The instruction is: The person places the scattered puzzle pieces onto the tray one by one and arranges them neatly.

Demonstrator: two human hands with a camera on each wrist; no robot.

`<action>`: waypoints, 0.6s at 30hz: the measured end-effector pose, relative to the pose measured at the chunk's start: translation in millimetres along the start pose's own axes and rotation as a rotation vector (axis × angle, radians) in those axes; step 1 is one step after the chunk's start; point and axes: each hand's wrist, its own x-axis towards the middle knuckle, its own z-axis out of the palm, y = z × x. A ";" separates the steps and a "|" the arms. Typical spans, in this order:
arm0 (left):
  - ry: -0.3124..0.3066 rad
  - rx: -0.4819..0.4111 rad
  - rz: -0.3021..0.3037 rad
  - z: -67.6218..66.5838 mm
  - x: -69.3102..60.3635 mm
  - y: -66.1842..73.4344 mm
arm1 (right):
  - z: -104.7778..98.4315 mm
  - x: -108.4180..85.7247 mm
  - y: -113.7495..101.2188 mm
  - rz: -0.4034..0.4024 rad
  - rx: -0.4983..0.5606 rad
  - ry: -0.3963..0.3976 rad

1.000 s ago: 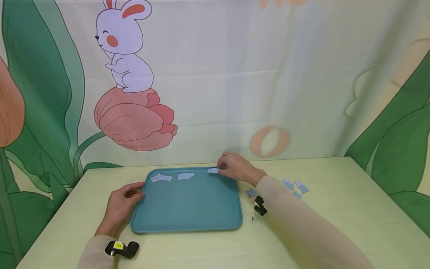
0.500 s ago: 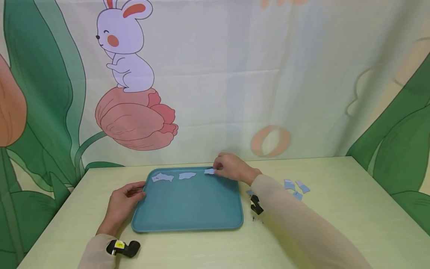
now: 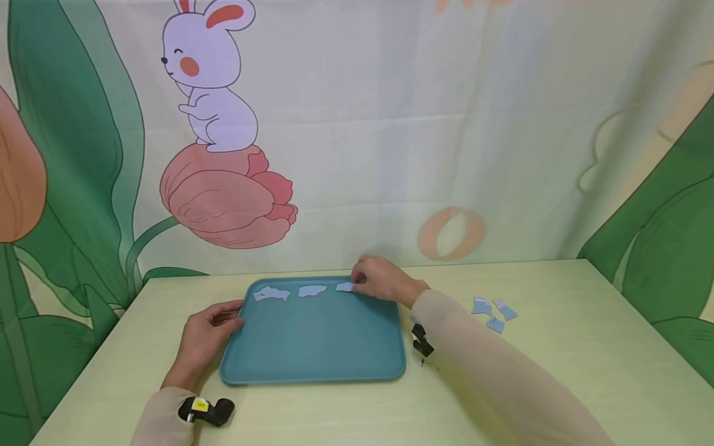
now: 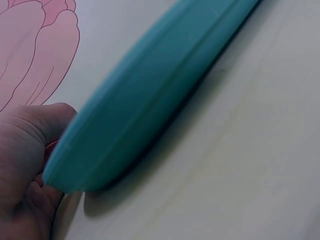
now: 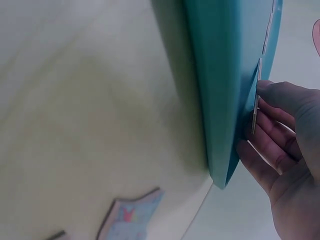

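A blue-green tray [image 3: 312,341] lies on the table. My left hand [image 3: 203,334] grips its left rim, thumb and fingers at the edge. In the left wrist view, part of that hand [image 4: 25,160] is hidden behind the tray wall [image 4: 130,100]. Over the tray's back right part, my right hand [image 3: 385,279] pinches a pale, irregular puzzle piece [image 3: 343,287]. The right wrist view shows this thin piece [image 5: 256,100] edge-on between thumb and fingers. Two pale pieces lie along the tray's back: a long one [image 3: 271,293] at left and a shorter one [image 3: 312,290].
Right of the tray, three light blue pieces [image 3: 495,324] lie grouped on the table [image 3: 580,347]. Another piece [image 3: 413,318] is mostly hidden by the right sleeve. Small dark specks [image 3: 423,362] sit near the tray's right edge. A printed curtain [image 3: 357,155] hangs behind the table.
My right hand has slid left along the tray's back with the pinched puzzle piece, closer to the two lying there. My left hand has stayed on the rim.
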 end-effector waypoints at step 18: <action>-0.006 0.002 -0.021 0.7 -1.4 1.1 | 5.6 1.1 -1.2 -0.010 -0.024 -0.010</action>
